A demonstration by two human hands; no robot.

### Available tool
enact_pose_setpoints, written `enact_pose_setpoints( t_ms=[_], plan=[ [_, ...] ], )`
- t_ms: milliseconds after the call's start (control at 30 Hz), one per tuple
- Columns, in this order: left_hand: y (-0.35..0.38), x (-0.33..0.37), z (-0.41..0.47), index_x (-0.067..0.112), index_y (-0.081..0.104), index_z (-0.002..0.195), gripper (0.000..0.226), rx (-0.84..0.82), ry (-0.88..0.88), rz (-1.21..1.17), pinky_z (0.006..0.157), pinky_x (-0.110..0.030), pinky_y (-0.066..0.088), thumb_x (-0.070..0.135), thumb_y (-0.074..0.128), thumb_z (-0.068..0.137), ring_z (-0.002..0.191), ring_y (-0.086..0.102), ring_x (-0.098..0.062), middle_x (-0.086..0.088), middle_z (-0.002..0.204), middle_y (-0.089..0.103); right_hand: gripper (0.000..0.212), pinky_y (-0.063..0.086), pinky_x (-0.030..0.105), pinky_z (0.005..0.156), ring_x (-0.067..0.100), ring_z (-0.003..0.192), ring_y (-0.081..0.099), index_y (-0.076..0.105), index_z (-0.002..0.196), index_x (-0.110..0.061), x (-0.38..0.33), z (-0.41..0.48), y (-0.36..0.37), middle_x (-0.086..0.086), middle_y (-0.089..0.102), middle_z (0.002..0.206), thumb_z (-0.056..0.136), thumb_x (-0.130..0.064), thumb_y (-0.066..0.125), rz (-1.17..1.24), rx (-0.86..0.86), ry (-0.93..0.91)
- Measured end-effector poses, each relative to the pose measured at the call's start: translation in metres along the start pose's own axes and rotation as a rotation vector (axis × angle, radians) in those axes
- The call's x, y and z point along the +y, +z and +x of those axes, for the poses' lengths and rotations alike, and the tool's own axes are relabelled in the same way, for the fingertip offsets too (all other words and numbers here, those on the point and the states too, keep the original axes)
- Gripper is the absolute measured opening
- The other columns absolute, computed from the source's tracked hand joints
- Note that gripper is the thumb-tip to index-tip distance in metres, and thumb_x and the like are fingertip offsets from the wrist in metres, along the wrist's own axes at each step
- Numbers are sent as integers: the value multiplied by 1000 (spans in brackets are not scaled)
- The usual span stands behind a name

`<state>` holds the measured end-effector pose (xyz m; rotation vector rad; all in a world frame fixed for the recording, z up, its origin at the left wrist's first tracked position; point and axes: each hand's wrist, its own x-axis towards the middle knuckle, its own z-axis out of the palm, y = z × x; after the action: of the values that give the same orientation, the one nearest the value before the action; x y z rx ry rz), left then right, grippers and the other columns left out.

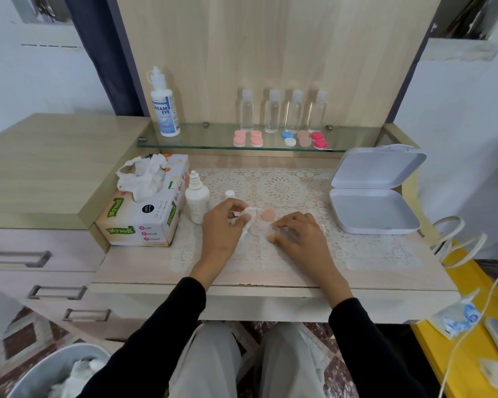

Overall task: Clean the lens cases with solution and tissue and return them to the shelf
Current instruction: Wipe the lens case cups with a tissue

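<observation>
I see the left hand point(220, 225) pinching a wad of white tissue point(249, 218) between thumb and fingertips, pressed against the pale lens case point(260, 228) that lies on the lace mat point(299, 185). The right hand point(298, 237) rests on the mat's middle with its fingers curled down over the case's near end, holding it flat (whether the fingertips actually squeeze it I cannot tell). A loose peach cap point(268, 215) sits on the mat just behind the case, touching neither hand. At the mat's left edge stands a small white solution bottle point(197, 198), with its small white cap point(229, 193) just to its right, and left of that the tissue box point(144, 216). At the mat's right edge an open white box point(374, 193) lies with its lid up. Behind the mat, on the glass shelf point(213, 140), are the other lens cases point(279, 139) in pink, blue, white, peach and red, four clear bottles point(283, 112), and a large solution bottle point(164, 106).
</observation>
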<state>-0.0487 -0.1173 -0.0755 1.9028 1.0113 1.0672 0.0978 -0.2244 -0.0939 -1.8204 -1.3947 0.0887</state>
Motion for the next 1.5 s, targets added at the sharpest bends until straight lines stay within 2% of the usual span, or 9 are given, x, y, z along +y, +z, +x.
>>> enact_pose_setpoints(
  t_ms=[167, 267, 400, 567, 867, 1033, 1233, 1367, 1500],
  plan=[
    [3, 2, 6, 14, 71, 92, 12, -46, 101, 116, 73, -5, 39, 9, 71, 81, 80, 55, 2, 4, 93, 67, 26, 36, 17, 76, 9, 94, 47, 73, 99, -22, 1, 0, 0, -13, 63, 98, 77, -35, 77, 5, -2, -6],
    [4, 3, 9, 12, 73, 98, 14, -232, 129, 215, 79, -13, 40, 9, 65, 86, 91, 62, -10, 0, 100, 71, 26, 38, 21, 77, 9, 94, 47, 73, 99, -22, 1, 0, 0, -13, 64, 99, 76, -35, 77, 15, -3, -3],
    [-3, 7, 13, 14, 71, 107, 27, -401, 142, 317, 85, -13, 37, 5, 53, 90, 105, 60, -12, 1, 111, 69, 27, 35, 15, 76, 7, 93, 46, 73, 98, -23, 0, 1, 1, -15, 63, 98, 75, -35, 78, 16, 4, 15],
    [-13, 6, 12, 17, 66, 117, 34, -513, 160, 379, 84, -16, 38, 21, 69, 83, 109, 56, -13, 2, 119, 63, 27, 33, 12, 75, 9, 93, 47, 74, 96, -21, 2, 2, 2, -13, 64, 98, 74, -34, 80, 11, 4, 18],
    [-12, 3, 0, 16, 71, 105, 33, -346, 117, 382, 85, -32, 43, 31, 77, 76, 96, 59, -19, -3, 99, 65, 27, 33, 12, 76, 9, 95, 48, 74, 97, -21, 2, 2, 2, -13, 64, 99, 74, -35, 79, -1, -6, 24],
    [-10, 2, -10, 15, 73, 101, 30, -227, 96, 364, 79, -27, 42, 33, 76, 76, 91, 59, -17, -1, 97, 67, 27, 30, 9, 73, 8, 95, 46, 74, 98, -23, 1, 2, 1, -14, 63, 99, 74, -35, 79, -8, -7, 25],
    [-7, 2, -19, 12, 74, 92, 28, -120, 101, 326, 77, -32, 46, 32, 79, 73, 84, 60, -18, -2, 91, 68, 27, 34, 14, 76, 10, 96, 48, 75, 98, -22, 2, 2, 1, -12, 64, 100, 74, -34, 79, -4, -12, 25],
    [-8, -1, -22, 13, 73, 86, 22, -89, 123, 331, 71, -25, 40, 31, 78, 75, 80, 59, -15, 1, 86, 67, 27, 33, 13, 76, 11, 96, 49, 74, 98, -22, 2, 2, 0, -12, 64, 100, 74, -34, 79, -6, -15, 29],
    [-11, -7, -28, 17, 72, 82, 10, -25, 107, 145, 72, -21, 45, 21, 79, 75, 83, 58, -8, 5, 92, 61, 28, 33, 12, 76, 10, 97, 49, 74, 99, -22, 2, 3, 1, -12, 64, 100, 75, -35, 79, -10, -20, 32]
  ],
)
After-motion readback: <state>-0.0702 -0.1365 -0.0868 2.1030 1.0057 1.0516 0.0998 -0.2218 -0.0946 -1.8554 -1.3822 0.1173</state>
